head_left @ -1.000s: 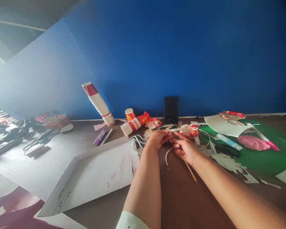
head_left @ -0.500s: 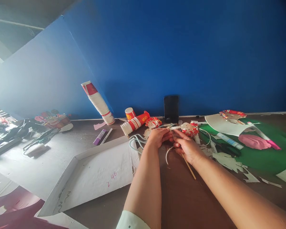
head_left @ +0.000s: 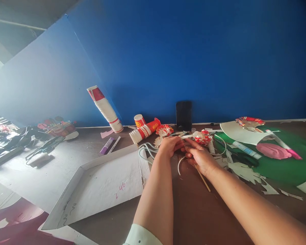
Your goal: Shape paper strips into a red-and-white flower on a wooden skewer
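Observation:
My left hand (head_left: 169,146) is closed at the fingertips on a narrow white strip (head_left: 187,136), which sticks out to the right. Close beside it, my right hand (head_left: 202,159) has its fingers curled round a thin wooden stick (head_left: 202,178); the lower end points down toward me. The upper end is hidden by the fingers. Just past my hands lie a red and white cut paper cup (head_left: 203,137) and another one (head_left: 164,130) with its sides cut into strips. A pale cable (head_left: 179,166) curls on the table below my fingers.
A white cardboard box lid (head_left: 104,183) lies left. Behind it are a leaning stack of paper cups (head_left: 105,109), fallen cups (head_left: 145,131) and a purple glue stick (head_left: 107,146). A black phone (head_left: 184,115) leans on the blue wall. Right are green sheet (head_left: 277,173), scissors (head_left: 244,159) and paper scraps (head_left: 244,172).
Both hands keep nearly the same pose and hold. The whole view has shifted very slightly; nothing on the table has visibly moved.

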Demonstrator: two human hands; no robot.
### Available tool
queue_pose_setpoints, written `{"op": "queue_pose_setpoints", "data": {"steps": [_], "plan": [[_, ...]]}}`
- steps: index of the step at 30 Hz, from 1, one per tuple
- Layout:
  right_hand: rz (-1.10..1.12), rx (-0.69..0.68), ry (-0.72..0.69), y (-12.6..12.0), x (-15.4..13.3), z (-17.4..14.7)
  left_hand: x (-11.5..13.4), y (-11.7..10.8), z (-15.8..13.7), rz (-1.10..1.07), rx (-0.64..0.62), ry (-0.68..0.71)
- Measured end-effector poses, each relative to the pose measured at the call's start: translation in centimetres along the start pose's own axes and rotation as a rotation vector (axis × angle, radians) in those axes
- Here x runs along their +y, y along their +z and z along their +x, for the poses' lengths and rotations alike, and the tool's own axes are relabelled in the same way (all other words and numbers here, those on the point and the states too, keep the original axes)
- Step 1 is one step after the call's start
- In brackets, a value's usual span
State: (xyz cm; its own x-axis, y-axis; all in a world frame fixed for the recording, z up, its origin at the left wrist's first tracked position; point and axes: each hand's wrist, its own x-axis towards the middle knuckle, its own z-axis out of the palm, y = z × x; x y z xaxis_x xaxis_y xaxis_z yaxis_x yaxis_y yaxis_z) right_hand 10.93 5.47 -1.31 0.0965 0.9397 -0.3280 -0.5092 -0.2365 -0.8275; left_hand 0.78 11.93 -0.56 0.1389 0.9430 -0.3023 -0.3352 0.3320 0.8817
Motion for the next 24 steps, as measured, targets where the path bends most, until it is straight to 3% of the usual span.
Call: {"op": "queue_pose_setpoints", "data": {"steps": [6, 18, 24], "plan": [[-0.060, 0.014, -0.029, -0.05, 0.24, 0.21, 0.00, 0.29, -0.08, -0.002, 0.038, 0.000], [0.026, -0.043, -0.018, -0.30, -0.27, 0.20, -0.06, -0.32, 0.05, -0.026, -0.076, 0.005], [-0.020, -0.026, -0.018, -0.17, 0.00, 0.17, 0.11, 0.21, -0.13, -0.002, 0.021, -0.002]]}}
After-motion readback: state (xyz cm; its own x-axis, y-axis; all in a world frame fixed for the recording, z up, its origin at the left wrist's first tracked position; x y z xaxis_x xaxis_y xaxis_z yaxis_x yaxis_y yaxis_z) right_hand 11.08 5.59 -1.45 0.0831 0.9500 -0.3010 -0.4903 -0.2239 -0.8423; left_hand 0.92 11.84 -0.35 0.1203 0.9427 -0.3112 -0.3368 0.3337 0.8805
